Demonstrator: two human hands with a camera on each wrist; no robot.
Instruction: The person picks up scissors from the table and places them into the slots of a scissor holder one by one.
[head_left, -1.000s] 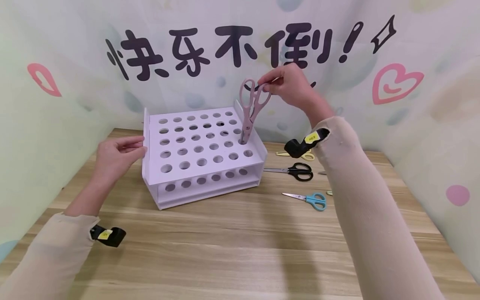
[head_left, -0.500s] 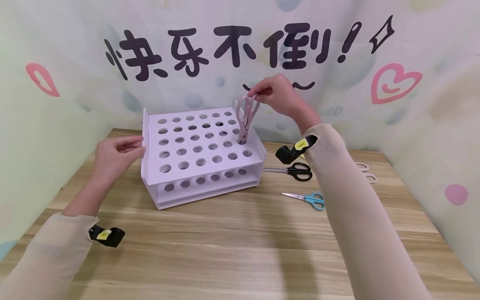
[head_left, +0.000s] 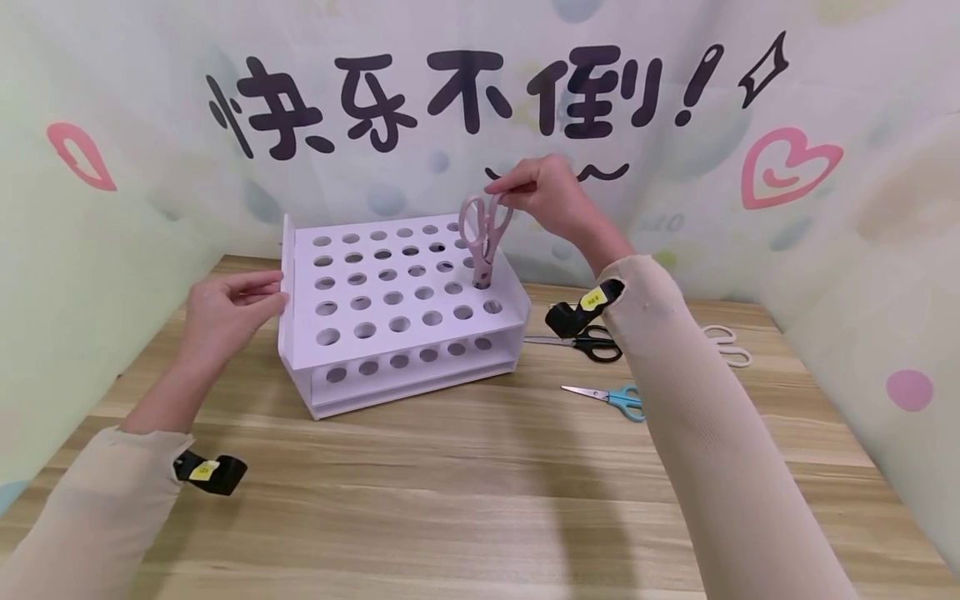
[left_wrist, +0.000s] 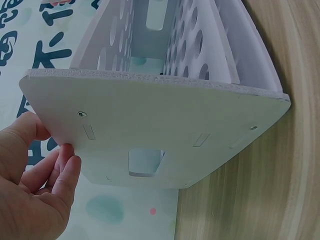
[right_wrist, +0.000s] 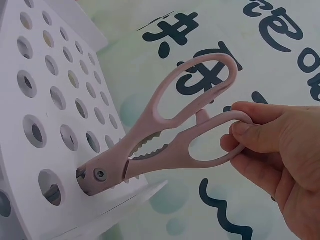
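Note:
My right hand [head_left: 551,196] pinches one handle loop of pink kitchen scissors [right_wrist: 145,130] between thumb and fingers. The scissors stand handles up and slightly tilted, blades down in a hole near the right end of a white rack [head_left: 390,350]; most of the blade length is hidden inside. In the right wrist view the pivot screw sits just above the rack's top board. My left hand [head_left: 225,317] holds the upper edge of the rack's left side panel [left_wrist: 150,120] with thumb and fingertips.
Black-handled scissors [head_left: 597,343], light blue scissors [head_left: 624,402] and white-handled scissors [head_left: 727,346] lie on the wooden table [head_left: 405,500] right of the rack. My right forearm partly covers them. A printed cloth [head_left: 375,183] hangs close behind the rack.
My right hand has moved down and left, and the pink kitchen scissors have sunk deeper into the hole. My left hand has stayed at the rack's side panel.

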